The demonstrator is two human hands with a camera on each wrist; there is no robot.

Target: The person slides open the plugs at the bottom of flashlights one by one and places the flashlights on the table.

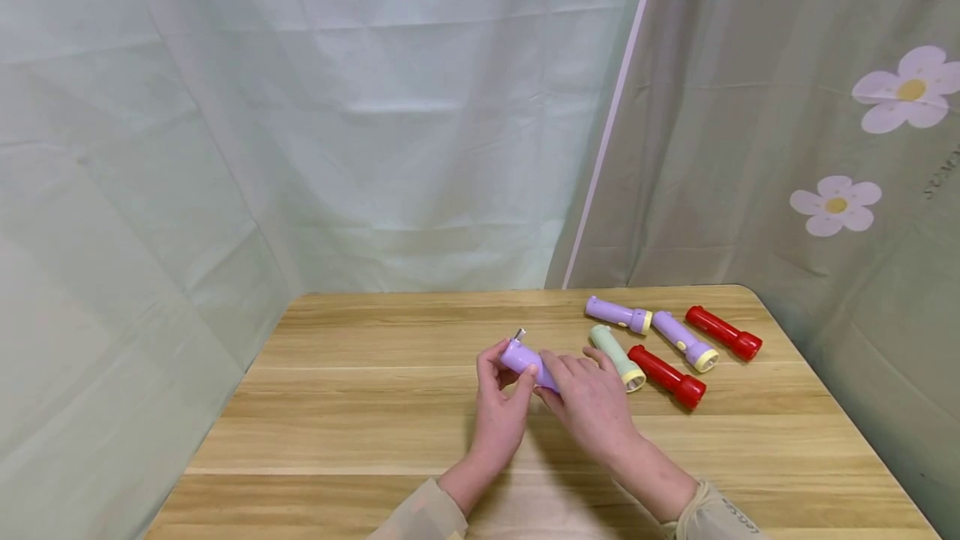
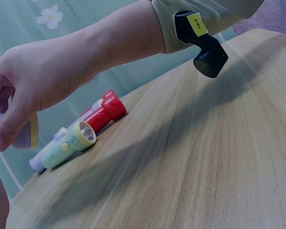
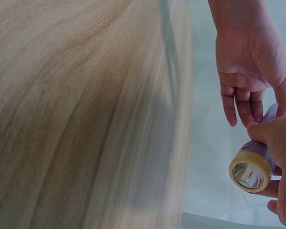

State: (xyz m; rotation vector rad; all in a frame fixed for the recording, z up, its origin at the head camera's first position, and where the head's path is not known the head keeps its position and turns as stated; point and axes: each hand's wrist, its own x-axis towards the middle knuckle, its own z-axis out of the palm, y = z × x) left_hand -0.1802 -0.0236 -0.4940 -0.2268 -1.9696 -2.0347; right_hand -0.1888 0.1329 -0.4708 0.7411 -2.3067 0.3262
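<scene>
A purple flashlight [image 1: 522, 359] is resting between the two hands, held above the tabletop [image 1: 360, 407] and slanting from one hand to the other. The left hand [image 1: 501, 415] is pinching its tail end between thumb and fingers, while the right hand [image 1: 594, 402] is gripping it toward the head — so both hands are working close together, clamped on the same body. A small silvery piece [image 1: 521, 333] is sticking up from the tail, just beyond the left fingertips; what it is, one cannot tell. At the other end, a yellow rim [image 3: 255, 159] is showing beside the right hand's fingers, circling a clear lens [image 3: 248, 175]. Just past the right hand, a pale green flashlight [image 1: 613, 352] is lying partly hidden behind the fingers, with a red flashlight [image 1: 666, 376] lying near it to the right. Farther from the hands, two more purple ones are lying near each other, and a second red one is lying beyond them, farthest right. A black device [image 2: 207, 52] with a yellow label is sitting on the right wrist — over a light sleeve — and a pale curtain [image 1: 420, 148] is hanging beyond the hands, with printed flowers [image 1: 911, 90] showing to their right.
</scene>
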